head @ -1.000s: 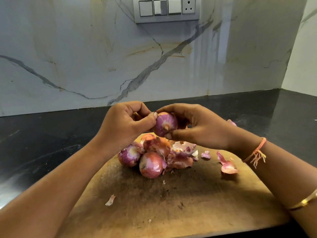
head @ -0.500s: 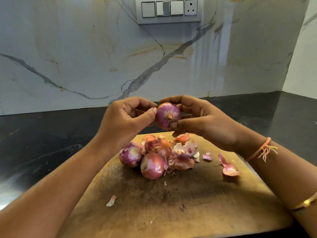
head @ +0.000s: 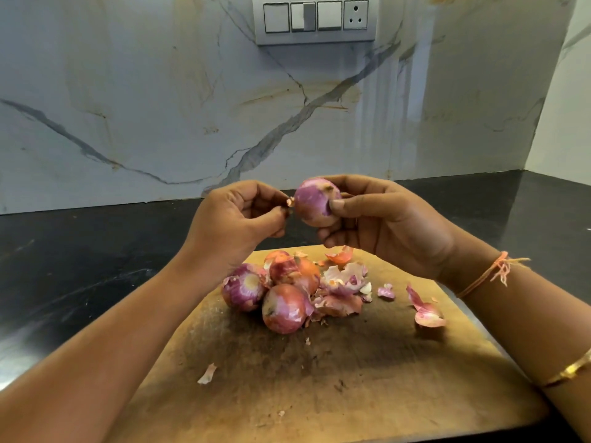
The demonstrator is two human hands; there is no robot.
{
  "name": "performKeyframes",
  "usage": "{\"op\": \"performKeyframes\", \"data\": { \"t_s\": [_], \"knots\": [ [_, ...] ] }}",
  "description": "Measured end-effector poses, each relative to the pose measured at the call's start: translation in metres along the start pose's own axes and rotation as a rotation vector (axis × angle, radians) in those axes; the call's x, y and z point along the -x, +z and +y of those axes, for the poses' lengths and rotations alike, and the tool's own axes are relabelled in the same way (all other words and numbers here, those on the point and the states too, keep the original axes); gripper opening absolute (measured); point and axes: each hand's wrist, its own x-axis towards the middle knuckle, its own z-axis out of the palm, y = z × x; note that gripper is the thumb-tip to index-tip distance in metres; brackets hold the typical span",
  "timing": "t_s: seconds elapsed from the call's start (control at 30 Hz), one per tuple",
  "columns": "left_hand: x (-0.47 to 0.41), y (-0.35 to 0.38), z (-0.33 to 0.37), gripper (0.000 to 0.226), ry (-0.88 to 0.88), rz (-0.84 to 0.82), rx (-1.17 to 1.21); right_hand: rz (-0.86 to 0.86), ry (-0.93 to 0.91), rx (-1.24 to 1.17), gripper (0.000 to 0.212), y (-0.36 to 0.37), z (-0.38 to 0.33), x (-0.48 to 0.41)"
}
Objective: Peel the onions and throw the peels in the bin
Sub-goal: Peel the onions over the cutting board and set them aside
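Since the earlier frame the left hand (head: 236,225) has drawn off the onion (head: 315,203), pinching a peel scrap (head: 290,202) just beside it, and the onion has turned root-end up. The right hand (head: 383,225) grips the onion, thumb across its front, likely steadying it against the pull. Below the grip, more onions (head: 275,292) and peels (head: 343,282) lie on the board (head: 319,394), probably gathered for binning; no bin shows.

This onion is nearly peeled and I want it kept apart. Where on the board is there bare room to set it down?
The board is nearly bare across its near half, between the onions and its front edge, right of a small peel scrap. Its far middle is crowded: onions against the peel heap, a curled peel further right.
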Motion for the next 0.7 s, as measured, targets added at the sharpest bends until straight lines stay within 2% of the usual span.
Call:
{"op": "performKeyframes", "data": {
  "t_s": [0.1,0.23,0.43,0.53,0.7],
  "knots": [
    [0.0013,-0.0014,-0.0015,0.018,0.07,0.001,-0.084,0.025,0.011,-0.042,0.041,-0.0007,-0.002,0.0004],
    [0.0046,0.0017,0.0045,0.021,0.235,-0.041,-0.083,0.034,0.048,-0.064,0.041,0.0004,-0.0006,0.0001],
    [0.0032,0.0023,0.0031,0.009,0.407,-0.07,-0.213,0.049,0.106,-0.106,0.041,0.0008,0.0003,-0.0001],
    [0.0028,0.0027,0.0021,0.007,0.43,-0.076,-0.264,0.087,0.131,-0.129,0.042,0.0027,-0.0002,0.0],
    [0.0031,0.0026,-0.002,0.005,0.391,-0.178,-0.346,0.205,0.127,-0.243,0.042,0.0022,-0.0059,0.0008]
  ]
}}
